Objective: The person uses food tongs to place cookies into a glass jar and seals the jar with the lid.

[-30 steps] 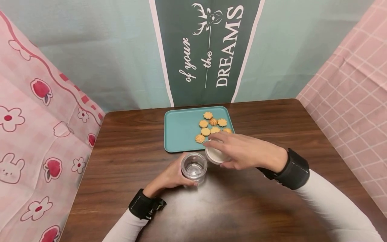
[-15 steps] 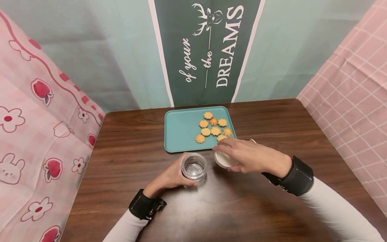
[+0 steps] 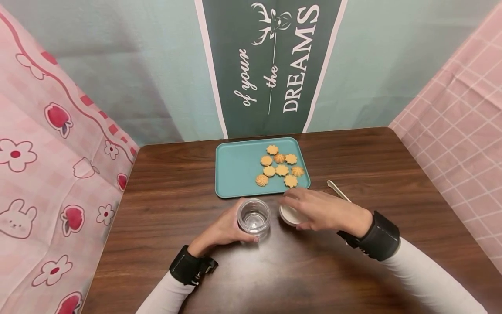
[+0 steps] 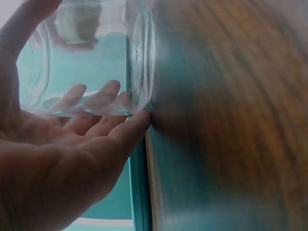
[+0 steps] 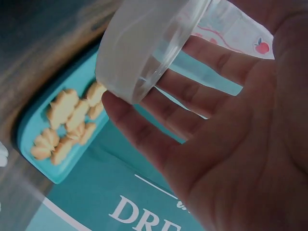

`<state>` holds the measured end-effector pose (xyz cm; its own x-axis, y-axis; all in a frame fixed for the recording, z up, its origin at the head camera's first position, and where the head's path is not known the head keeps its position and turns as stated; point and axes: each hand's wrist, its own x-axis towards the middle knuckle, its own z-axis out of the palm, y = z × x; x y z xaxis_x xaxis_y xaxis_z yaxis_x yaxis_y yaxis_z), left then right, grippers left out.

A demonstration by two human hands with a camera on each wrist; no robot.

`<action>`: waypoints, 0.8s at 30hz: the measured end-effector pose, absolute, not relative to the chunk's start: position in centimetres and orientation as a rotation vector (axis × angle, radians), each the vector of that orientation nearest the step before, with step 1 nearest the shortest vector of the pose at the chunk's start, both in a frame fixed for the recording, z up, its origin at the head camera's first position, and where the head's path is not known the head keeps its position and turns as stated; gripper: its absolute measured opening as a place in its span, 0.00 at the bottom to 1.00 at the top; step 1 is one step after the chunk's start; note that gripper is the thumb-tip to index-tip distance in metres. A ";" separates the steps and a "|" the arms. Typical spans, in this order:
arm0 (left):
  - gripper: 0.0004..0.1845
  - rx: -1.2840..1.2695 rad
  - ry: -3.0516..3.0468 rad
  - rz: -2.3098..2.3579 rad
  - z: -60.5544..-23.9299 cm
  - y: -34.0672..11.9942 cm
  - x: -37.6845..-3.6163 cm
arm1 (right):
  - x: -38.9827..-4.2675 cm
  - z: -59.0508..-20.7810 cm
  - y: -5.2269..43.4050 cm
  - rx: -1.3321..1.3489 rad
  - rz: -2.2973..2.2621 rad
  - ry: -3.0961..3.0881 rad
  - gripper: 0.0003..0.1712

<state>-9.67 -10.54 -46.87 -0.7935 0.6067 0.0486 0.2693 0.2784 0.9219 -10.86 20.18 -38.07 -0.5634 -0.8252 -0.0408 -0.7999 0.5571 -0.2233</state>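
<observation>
Near the desk's front edge, your left hand (image 3: 223, 229) wraps the clear, open glass jar (image 3: 254, 217), steadying it upright. Just beside it, your right hand (image 3: 321, 210) grips the round white lid (image 3: 289, 214), clear of the teal tray (image 3: 235, 170) of flower-shaped biscuits (image 3: 280, 168).

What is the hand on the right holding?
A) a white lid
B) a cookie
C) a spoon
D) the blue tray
A: the right hand holds the round white lid in its fingers just beside the open clear jar, while the cookies lie untouched on the teal tray and the spoon-like utensil lies apart on the table.
</observation>
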 end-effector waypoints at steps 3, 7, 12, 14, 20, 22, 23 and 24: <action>0.52 0.786 2.251 1.507 -46.9 -10.6 -9.7 | -10.7 -38.9 20.0 -1.396 -0.245 2.642 0.41; 0.52 0.785 2.248 1.501 -46.9 -10.6 -9.7 | -10.5 -39.9 19.9 -1.409 -0.220 2.643 0.43; 0.52 0.787 2.252 1.500 -47.0 -10.6 -9.7 | -10.5 -40.7 19.8 -1.402 -0.224 2.655 0.44; 0.52 0.787 2.257 1.498 -47.0 -10.6 -9.7 | -10.5 -40.9 19.8 -1.396 -0.234 2.656 0.43; 0.52 0.772 2.271 1.481 -46.9 -10.6 -9.7 | -10.2 -41.7 19.8 -1.389 -0.276 2.660 0.42; 0.52 0.766 2.273 1.478 -46.9 -10.6 -9.7 | -10.2 -41.9 19.7 -1.384 -0.265 2.665 0.43; 0.52 0.764 2.275 1.476 -46.9 -10.6 -9.7 | -10.1 -42.0 19.7 -1.380 -0.263 2.669 0.43; 0.52 0.764 2.275 1.476 -46.9 -10.6 -9.6 | -10.1 -42.1 19.6 -1.374 -0.259 2.674 0.43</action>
<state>-9.65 -10.58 -46.86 -0.8047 0.5934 0.0193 0.2593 0.3220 0.9105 -10.09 19.64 -42.09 -0.5790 -0.8147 -0.0321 -0.7934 0.5720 -0.2080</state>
